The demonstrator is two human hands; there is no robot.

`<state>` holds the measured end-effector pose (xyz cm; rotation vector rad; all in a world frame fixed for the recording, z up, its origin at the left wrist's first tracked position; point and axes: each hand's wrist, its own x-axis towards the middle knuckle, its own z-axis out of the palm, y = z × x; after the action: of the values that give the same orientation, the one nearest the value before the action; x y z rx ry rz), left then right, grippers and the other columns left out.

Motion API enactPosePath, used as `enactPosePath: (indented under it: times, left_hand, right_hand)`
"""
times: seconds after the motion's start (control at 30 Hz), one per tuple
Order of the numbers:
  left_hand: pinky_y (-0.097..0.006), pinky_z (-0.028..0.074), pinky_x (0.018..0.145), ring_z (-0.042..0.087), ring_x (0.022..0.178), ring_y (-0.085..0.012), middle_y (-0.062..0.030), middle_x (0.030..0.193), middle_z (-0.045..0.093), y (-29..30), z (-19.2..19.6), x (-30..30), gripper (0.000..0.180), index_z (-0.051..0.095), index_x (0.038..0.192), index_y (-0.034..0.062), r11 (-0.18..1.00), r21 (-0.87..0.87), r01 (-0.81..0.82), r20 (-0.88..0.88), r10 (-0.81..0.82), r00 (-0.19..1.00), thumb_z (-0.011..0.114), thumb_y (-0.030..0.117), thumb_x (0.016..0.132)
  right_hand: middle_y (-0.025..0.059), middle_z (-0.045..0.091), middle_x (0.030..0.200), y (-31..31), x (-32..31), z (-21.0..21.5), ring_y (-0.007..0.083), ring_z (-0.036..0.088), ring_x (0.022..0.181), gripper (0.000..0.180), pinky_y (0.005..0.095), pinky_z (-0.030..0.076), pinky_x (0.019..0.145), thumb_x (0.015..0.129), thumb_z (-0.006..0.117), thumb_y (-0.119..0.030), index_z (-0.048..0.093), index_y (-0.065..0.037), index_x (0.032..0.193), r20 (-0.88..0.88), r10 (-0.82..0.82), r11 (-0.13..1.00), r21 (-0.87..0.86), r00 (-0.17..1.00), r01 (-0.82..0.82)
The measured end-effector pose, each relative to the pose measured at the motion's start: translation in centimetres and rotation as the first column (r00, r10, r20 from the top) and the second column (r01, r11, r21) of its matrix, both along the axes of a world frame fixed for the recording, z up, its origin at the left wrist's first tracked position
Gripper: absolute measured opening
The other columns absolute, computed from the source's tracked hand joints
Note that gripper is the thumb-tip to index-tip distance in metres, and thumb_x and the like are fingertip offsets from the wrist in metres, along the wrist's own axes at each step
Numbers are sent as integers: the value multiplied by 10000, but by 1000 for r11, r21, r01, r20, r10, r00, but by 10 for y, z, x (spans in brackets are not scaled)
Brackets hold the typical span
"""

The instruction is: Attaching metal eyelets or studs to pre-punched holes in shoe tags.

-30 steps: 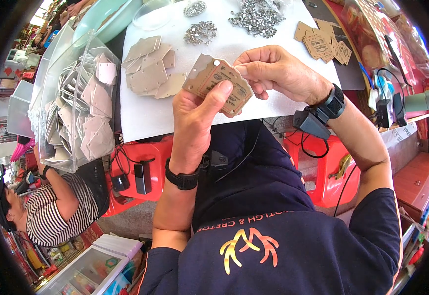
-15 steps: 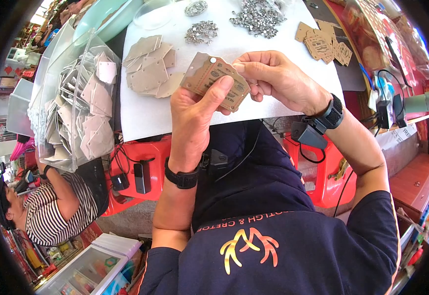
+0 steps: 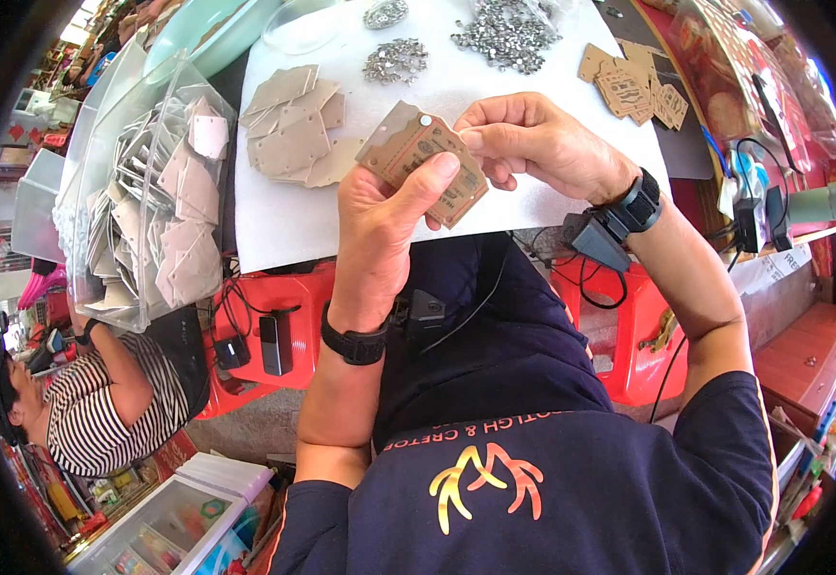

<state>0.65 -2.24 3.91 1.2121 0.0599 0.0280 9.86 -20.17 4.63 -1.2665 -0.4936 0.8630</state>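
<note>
A small stack of brown cardboard tags sits between both of my hands above the white table sheet. My left hand grips the stack from below, thumb pressed on its face. At the stack's upper right corner my right hand pinches it with the fingertips, beside a small silver rivet at the corner hole. A loose pile of plain brown tags lies on the sheet to the left.
Heaps of silver rivets lie at the far side, printed tags at the right. A clear plastic bin of tags stands left. Red stools sit under the table. A person in a striped shirt sits lower left.
My right hand shifted slightly left along the top corner of the tag stack. The left hand keeps its grip in nearly the same place.
</note>
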Motion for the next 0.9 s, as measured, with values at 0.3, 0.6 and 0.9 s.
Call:
enactPosePath:
  times: [0.3,0.6,0.9]
  left_hand:
    - [-201,419,559,580,696,-41,8,837,667,3,-2,3,203,673,1032,44,999,-36,34,36,-32,999,698,162,869]
    - [-215,455,647,596,754,-51,0,886,678,5,-4,4,216,670,1051,45,999,-36,29,11,-28,1000,701,149,864]
    - [-215,457,651,599,768,-55,-1,897,679,5,-6,4,211,669,1054,52,999,-30,-22,50,23,998,697,152,871]
  right_hand:
    - [-23,545,679,2,1,1,75,519,574,215,214,418,530,944,614,-195,640,6,1015,-48,2,1000,-2,999,-2]
    - [-6,570,715,5,-6,1,85,519,563,196,225,418,522,942,604,-183,626,8,982,-78,-53,999,-8,996,53]
    - [-16,608,792,3,-11,2,46,541,649,218,215,446,566,915,633,-169,631,0,1053,166,-64,997,-21,984,68]
